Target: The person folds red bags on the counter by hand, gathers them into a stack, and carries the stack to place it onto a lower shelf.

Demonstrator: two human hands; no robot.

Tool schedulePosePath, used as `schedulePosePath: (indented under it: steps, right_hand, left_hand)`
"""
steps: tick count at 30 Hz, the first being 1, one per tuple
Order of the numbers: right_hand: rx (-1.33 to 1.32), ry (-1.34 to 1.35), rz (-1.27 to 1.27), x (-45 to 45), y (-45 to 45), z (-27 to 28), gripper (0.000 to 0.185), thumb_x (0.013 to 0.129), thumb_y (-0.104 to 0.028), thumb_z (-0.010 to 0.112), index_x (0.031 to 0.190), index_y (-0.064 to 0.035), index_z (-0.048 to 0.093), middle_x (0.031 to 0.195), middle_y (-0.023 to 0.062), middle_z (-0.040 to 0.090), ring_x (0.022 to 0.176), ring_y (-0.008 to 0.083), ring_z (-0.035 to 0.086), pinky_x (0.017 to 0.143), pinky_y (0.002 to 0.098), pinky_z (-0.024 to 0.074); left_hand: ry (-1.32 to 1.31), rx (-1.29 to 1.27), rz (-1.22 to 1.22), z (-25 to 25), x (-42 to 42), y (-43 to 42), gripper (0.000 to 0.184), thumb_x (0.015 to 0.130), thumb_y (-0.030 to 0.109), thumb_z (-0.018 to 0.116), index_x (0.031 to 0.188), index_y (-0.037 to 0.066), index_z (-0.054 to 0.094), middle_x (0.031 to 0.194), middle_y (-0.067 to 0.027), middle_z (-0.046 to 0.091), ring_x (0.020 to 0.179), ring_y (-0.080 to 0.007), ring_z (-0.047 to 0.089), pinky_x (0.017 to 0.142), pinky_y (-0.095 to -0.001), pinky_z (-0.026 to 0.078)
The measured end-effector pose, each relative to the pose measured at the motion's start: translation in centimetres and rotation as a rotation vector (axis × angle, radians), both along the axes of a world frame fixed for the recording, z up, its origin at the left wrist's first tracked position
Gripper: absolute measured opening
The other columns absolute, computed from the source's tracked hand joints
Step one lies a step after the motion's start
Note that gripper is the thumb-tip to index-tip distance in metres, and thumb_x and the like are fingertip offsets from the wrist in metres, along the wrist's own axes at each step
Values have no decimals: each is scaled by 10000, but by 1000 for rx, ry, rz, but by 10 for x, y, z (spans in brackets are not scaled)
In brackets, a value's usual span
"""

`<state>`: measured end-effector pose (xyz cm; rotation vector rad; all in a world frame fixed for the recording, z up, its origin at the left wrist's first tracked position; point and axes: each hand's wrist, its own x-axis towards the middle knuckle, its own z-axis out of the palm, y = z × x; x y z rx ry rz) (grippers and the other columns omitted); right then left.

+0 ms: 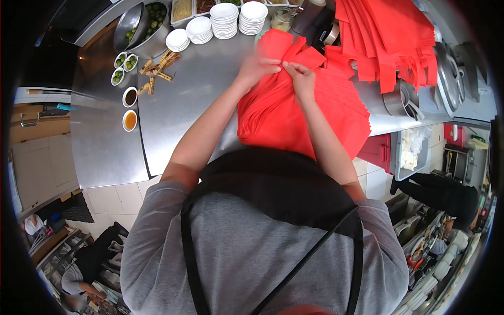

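Presently noted on the tabletop (191,73): one fanned stack of red bags (310,118), set at the near edge, right of the middle, folds gathered on the left, zigzag edges spread toward the right. Right hand (302,81) nearly closed, thumb and forefinger pinched on the red cloth at the far part of the stack. Left hand (257,69) just beside, blurred, fingers partly curled, fingertips at the same cloth; cannot tell whether closed on it or only touching.

Near the stack, toward the far right corner, a second pile of red bags (388,37), strips pointing toward the near edge. Beside that pile, on the near side, a metal pot (394,104).

Counted along the far edge: four stacks of small white plates (224,23), side by side, with food trays (182,9) beyond. Toward the far left corner, a metal bowl (156,48) containing limes (156,16). Nearby, three small dishes of limes (117,77) and scattered wooden pieces (160,68), exact kind too small to tell. Farther toward the near edge, one dish of dark sauce (129,97) and one of orange sauce (129,121).

Off the tabletop, beyond the near edge at right, a grey tub (405,172) with white contents.
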<state>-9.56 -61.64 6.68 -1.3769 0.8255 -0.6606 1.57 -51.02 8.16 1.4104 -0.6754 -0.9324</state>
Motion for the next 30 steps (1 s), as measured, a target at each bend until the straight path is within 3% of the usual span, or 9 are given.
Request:
schedulePosePath:
  steps: [3, 7, 12, 14, 17, 23, 30]
  right_hand:
    - [76, -22, -9, -1, 3, 4, 134, 763, -82, 654, 853, 17, 640, 790, 49, 628, 711, 84, 548, 658, 209, 437]
    - [73, -14, 1, -1, 4, 9, 144, 756, -79, 658, 863, 15, 636, 802, 61, 625, 717, 99, 552, 665, 218, 443]
    - [63, 9, -28, 2, 3, 1, 120, 752, -52, 650, 854, 6, 624, 803, 59, 614, 721, 96, 544, 670, 218, 440]
    - [-235, -137, -171, 7, 0, -19, 114, 732, -85, 656, 801, 1, 626, 743, 28, 593, 693, 90, 499, 648, 236, 414]
    - [-325, -118, -97, 4, 1, -17, 123, 723, -75, 655, 810, 7, 627, 770, 38, 604, 730, 101, 512, 676, 242, 420]
    - [-149, -69, -102, 5, 7, 1, 181, 730, -130, 681, 818, 20, 634, 784, 46, 624, 740, 84, 532, 691, 222, 429]
    - [-132, -107, -82, 4, 4, -5, 212, 733, -162, 688, 808, 30, 635, 763, 45, 626, 709, 82, 536, 670, 224, 435]
  left_hand:
    - [-143, 14, 35, -3, -2, -1, 320, 718, 100, 679, 1021, 14, 620, 978, -89, 624, 886, -119, 564, 846, -252, 407]
    - [-98, -24, 61, -4, -3, -1, 330, 680, 134, 716, 975, 8, 637, 965, -103, 637, 876, -151, 579, 815, -270, 429]
    - [-68, -17, 73, -9, -2, -2, 284, 752, 100, 652, 1017, 6, 619, 961, -86, 627, 872, -103, 561, 818, -239, 422]
    - [-67, -23, 77, -12, -3, -4, 262, 763, 98, 641, 1008, 5, 623, 950, -82, 630, 861, -98, 562, 809, -234, 425]
    - [-88, -25, 85, -15, -2, -4, 235, 775, 94, 630, 993, 5, 629, 933, -76, 634, 846, -92, 564, 798, -229, 429]
    - [-97, -37, 90, -13, -4, -4, 230, 770, 92, 631, 983, 3, 633, 921, -72, 637, 832, -93, 567, 785, -230, 433]
    - [-142, -36, 94, -8, -7, -3, 249, 748, 98, 654, 978, 4, 635, 906, -72, 637, 805, -93, 571, 765, -229, 442]
